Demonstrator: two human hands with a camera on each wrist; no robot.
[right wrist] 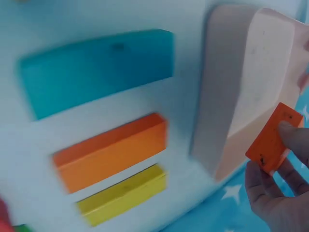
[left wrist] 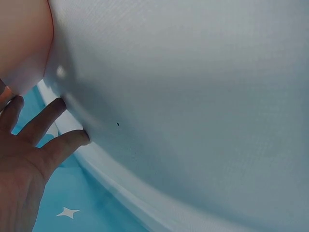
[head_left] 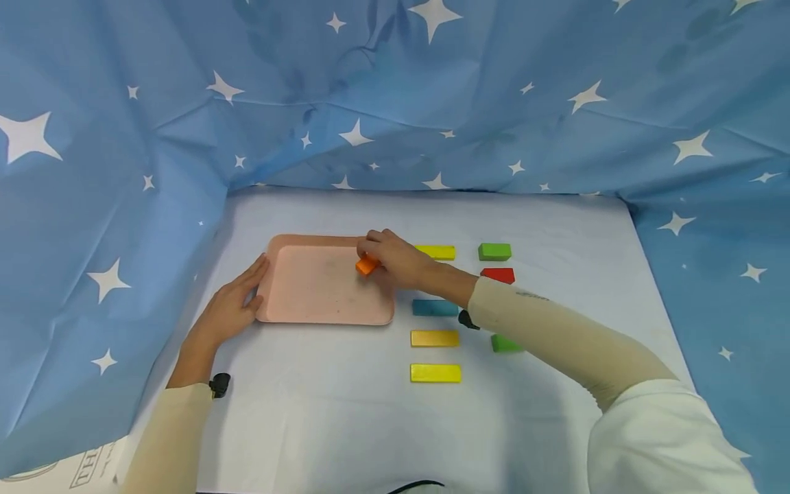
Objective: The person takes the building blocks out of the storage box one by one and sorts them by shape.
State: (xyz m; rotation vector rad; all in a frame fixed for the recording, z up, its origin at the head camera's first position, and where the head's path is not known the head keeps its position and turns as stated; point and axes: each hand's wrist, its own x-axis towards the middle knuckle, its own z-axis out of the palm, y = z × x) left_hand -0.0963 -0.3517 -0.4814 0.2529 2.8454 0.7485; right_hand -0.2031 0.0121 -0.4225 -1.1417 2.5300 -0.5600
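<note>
My right hand (head_left: 398, 259) pinches an orange block (head_left: 367, 265) between thumb and fingers over the right part of a pink tray (head_left: 327, 320). In the right wrist view the thumb presses one broad face of that orange block (right wrist: 275, 137); the tray's wall (right wrist: 224, 96) is beside it. I cannot tell whether the block touches the tray floor. At the tray's left rim my left hand (head_left: 228, 309) rests with its fingers extended. The left wrist view shows this hand (left wrist: 29, 159) with its fingers spread and a corner of the tray (left wrist: 24, 43).
Right of the tray lie a yellow block (head_left: 435, 252), a teal block (head_left: 435, 307), an amber block (head_left: 435, 338) and another yellow block (head_left: 435, 373). Green blocks (head_left: 495, 252) and a red one (head_left: 498, 275) lie farther right, partly behind my arm. A starry blue curtain (head_left: 395, 103) encloses the table.
</note>
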